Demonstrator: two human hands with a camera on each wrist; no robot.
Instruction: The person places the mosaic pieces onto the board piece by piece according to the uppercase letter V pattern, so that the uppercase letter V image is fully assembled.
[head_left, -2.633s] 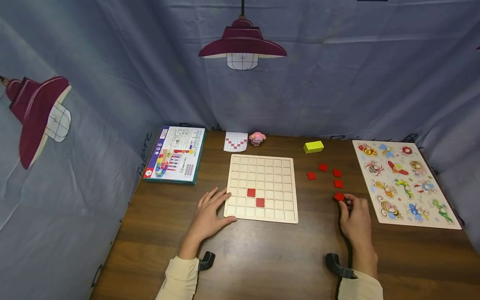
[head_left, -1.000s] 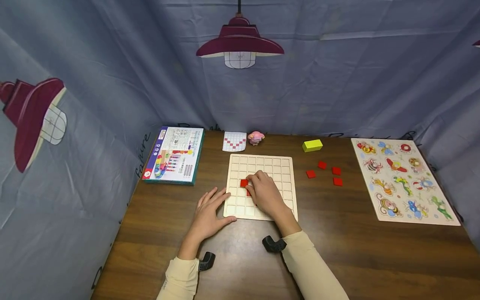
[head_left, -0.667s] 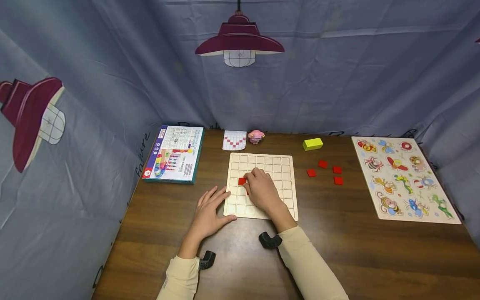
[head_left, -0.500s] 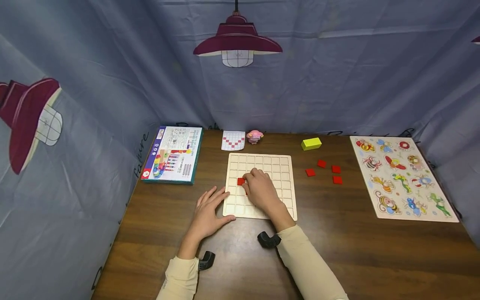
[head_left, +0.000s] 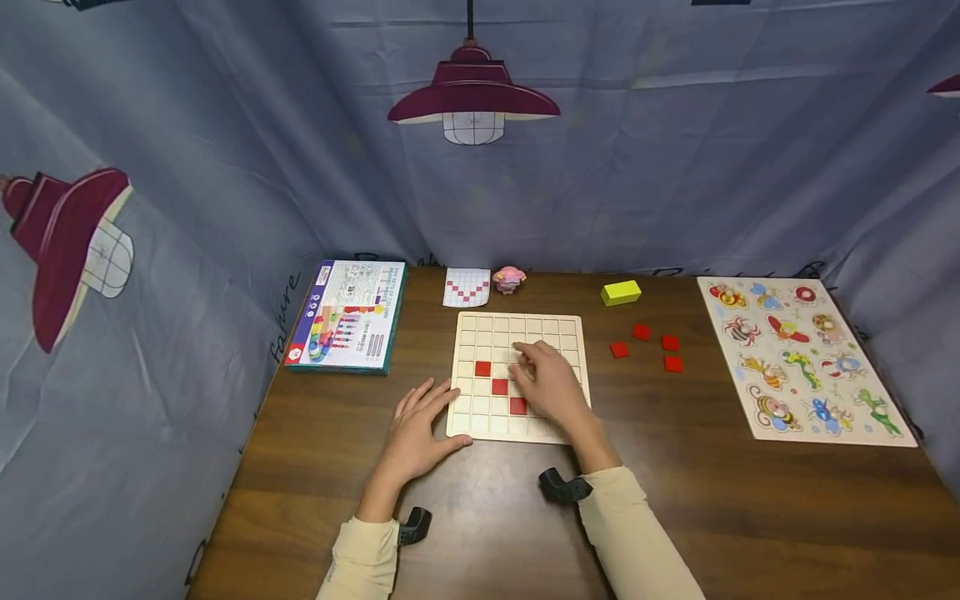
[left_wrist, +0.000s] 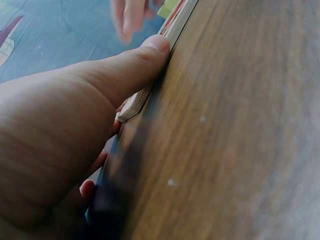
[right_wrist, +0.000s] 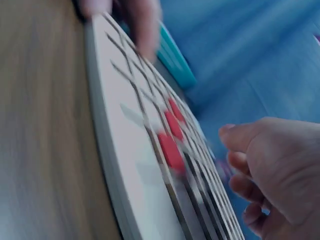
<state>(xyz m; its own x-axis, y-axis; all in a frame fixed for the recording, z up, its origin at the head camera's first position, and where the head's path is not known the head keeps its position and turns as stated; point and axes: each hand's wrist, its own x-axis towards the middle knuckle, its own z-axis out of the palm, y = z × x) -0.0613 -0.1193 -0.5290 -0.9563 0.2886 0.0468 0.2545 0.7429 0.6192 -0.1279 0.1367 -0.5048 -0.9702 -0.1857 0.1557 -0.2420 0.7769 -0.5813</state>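
Note:
A pale wooden grid board (head_left: pixel 551 327) lies in the middle of the table. Three red square tiles (head_left: pixel 500 387) sit in it in a diagonal line, also seen as red tiles (right_wrist: pixel 171 150) in the right wrist view. My left hand (head_left: pixel 418 429) rests flat on the table with fingers straight, its thumb (left_wrist: pixel 135 65) against the board's near left corner. My right hand (head_left: pixel 549 383) hovers over the board just right of the tiles, fingers loosely curled and holding nothing. Three loose red tiles (head_left: pixel 672 363) lie right of the board.
A yellow block (head_left: pixel 620 292), a small pink figure (head_left: pixel 509 278) and a pattern card (head_left: pixel 467 287) lie behind the board. A boxed game (head_left: pixel 347 316) is at the left, an animal peg puzzle (head_left: pixel 799 356) at the right. Blue cloth walls surround the table.
My right hand carried a red tile from the right side to the board, set it in the upper left of the diagonal, then let go and drew back to the right. My left hand stayed put.

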